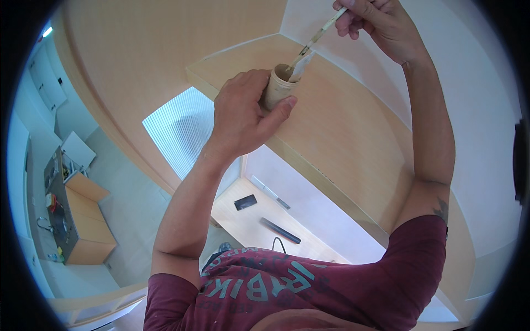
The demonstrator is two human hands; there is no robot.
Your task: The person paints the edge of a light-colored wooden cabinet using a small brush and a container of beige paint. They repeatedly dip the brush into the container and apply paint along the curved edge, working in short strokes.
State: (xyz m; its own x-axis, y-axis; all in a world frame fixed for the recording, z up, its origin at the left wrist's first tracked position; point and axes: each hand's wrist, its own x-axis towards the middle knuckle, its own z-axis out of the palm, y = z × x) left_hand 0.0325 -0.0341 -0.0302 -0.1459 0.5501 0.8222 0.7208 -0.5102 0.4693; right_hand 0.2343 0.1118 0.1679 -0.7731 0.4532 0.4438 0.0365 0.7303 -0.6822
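Observation:
My left hand (248,107) is wrapped around a small beige cylindrical container (280,91), its open mouth facing up, above a light wood shelf (348,136). Raised at the upper right, my right hand (364,18) grips the upper end of a thin, pale, stained stick-like tool (316,38), perhaps a brush. Its lower end reaches into the mouth of the container. A whitish flap or piece of material (301,68) stands at the container's rim; what it is cannot be told. The contents of the container are mostly hidden.
Below the shelf, a light wood desk (236,192) holds a black phone (245,202), a dark elongated object (280,230) and a black cable loop. A wood panel rises at the upper left, and a white wall at the right. A kitchen counter with a sink stands far left.

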